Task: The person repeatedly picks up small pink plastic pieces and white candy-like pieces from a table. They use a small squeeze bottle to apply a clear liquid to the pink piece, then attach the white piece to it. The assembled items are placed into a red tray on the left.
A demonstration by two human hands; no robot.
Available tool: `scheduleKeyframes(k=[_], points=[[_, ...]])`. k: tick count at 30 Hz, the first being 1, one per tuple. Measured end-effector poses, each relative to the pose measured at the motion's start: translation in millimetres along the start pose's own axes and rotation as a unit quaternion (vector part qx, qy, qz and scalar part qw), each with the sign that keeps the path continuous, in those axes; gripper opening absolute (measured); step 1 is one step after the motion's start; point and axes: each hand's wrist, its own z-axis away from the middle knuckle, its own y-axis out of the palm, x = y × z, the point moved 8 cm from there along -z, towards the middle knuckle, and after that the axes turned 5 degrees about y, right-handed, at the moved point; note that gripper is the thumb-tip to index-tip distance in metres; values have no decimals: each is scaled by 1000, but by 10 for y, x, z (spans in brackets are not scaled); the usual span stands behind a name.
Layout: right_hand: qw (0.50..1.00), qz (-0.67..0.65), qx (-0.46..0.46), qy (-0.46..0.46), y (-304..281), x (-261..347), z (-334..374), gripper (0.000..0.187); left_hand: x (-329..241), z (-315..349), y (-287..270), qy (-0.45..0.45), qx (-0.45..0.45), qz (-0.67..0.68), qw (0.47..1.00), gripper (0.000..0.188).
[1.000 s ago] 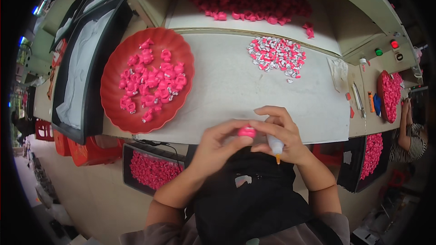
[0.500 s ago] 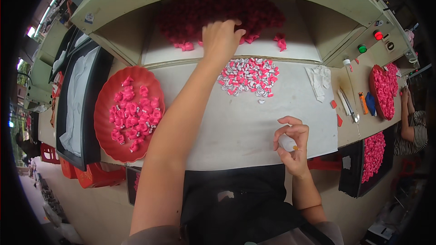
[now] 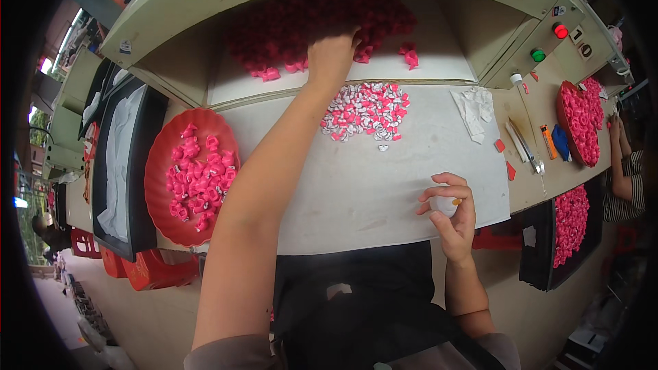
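Observation:
My left hand [image 3: 330, 60] reaches into the hooded booth, at the front of a heap of small pink moulded pieces [image 3: 295, 27]. Its fingers are mostly lost in shadow against the heap, so whether they grip a piece cannot be seen. Above the near right part of the white work sheet [image 3: 343, 199], my right hand [image 3: 456, 216] curls around a small white squeeze bottle [image 3: 444, 205] with a yellowish tip. Below the booth's front edge lies a spread of tiny white-and-pink parts [image 3: 367, 111]. At left, a red scalloped dish [image 3: 159, 185] holds pink pieces with white bits on some.
A black tray [image 3: 140, 219] lined with white sheet stands far left. To the right lie crumpled tissue [image 3: 473, 113], tweezers [image 3: 528, 147], an orange tube [image 3: 549, 142] and another red dish [image 3: 567, 113] of pink pieces. A dark bin [image 3: 538, 253] sits below; another person's arm [image 3: 620, 157] shows beyond.
My left hand has pushed slightly deeper into the heap, its fingers now less visible. The right hand has shifted a little to the right with the bottle. The whole view has turned slightly.

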Motion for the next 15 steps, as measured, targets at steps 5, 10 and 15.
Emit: scheduleKeyframes(k=[5,10,15], points=[[1000,9,-2,14,45,72,45,30,94,-279,256,-128,151,-137,971,18],[1000,11,3,14,71,102,111,31,217,-208,189,-144,-1,17,989,26],[999,13,-22,33,73,142,109,41,-215,231,-391,-315,7,516,797,30]])
